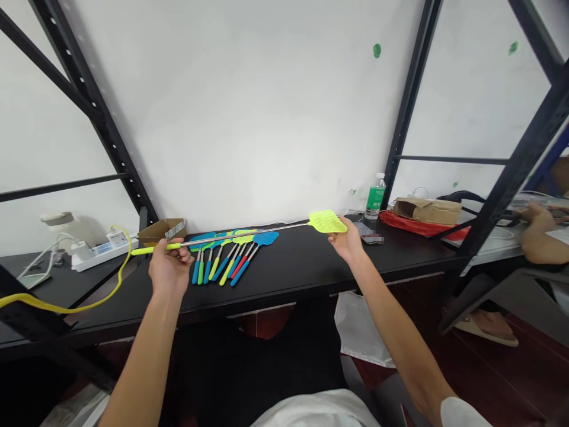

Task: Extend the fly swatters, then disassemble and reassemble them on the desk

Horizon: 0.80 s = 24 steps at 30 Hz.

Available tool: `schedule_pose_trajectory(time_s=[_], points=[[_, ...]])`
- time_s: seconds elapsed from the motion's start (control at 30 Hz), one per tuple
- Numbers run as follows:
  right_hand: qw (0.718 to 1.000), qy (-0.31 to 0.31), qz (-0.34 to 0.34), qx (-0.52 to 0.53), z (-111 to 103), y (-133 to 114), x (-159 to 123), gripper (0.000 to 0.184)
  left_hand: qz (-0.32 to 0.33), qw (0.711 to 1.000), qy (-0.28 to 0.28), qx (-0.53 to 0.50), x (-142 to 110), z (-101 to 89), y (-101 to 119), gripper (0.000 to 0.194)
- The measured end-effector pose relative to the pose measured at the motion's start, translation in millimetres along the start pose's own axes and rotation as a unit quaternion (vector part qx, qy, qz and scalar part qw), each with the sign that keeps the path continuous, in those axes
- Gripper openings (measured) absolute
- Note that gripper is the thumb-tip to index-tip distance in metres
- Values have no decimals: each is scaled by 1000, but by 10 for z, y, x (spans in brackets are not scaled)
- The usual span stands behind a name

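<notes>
Left hand [171, 267] closed around the yellow handle of a long fly swatter [249, 233]; right hand [347, 240] pinching its lime mesh head. Swatter held across both hands, above a row of blue- and green-handled swatters [231, 261] on a black table [302, 267]. Farther out, a cardboard box [162, 231] at the table's left end, a water bottle [376, 197] against the wall, and a co-worker's hand [536, 222] at far right.

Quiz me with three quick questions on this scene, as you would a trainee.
1. Which part of the lime-green plastic fly swatter does the left hand grip?
2. True or false: the green-labelled plastic water bottle stands left of the row of colourful plastic fly swatters.
3. Which hand is at the mesh head?

Key:
1. The handle
2. False
3. The right hand
</notes>
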State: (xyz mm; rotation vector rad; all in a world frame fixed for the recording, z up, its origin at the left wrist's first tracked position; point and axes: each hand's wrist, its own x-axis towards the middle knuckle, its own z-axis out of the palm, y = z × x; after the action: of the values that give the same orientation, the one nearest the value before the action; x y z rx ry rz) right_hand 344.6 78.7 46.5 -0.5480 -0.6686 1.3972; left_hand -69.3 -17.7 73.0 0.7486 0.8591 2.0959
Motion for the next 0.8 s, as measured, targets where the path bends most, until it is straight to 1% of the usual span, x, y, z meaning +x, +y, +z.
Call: schedule_pose_trajectory(time_s=[0.1,0.17,0.23,0.33,0.4,0.5,0.63,0.8], points=[[995,-69,59,-42,-122,-127,5,10,7,1000,2,10,43,-63,75,27],[988,-100,78,-86,-185,-163,-4,10,11,1000,7,11,42,-73,95,25],[981,-129,86,-121,-223,-180,-26,13,10,1000,12,6,23,-65,105,25],[973,-160,107,-129,-230,-205,-80,23,-1,1000,-10,16,-22,-39,116,28],[970,-169,115,-131,-207,-222,-119,28,-8,999,-40,22,-50,-18,122,33],[970,-168,107,-136,-156,-228,-158,29,-5,997,-76,7,-72,9,128,35],[971,-160,98,-147,-108,-199,-171,29,18,995,-93,-8,-78,22,148,33],[970,-166,85,-155,-96,-192,-174,29,24,993,-114,-24,-99,26,216,33]])
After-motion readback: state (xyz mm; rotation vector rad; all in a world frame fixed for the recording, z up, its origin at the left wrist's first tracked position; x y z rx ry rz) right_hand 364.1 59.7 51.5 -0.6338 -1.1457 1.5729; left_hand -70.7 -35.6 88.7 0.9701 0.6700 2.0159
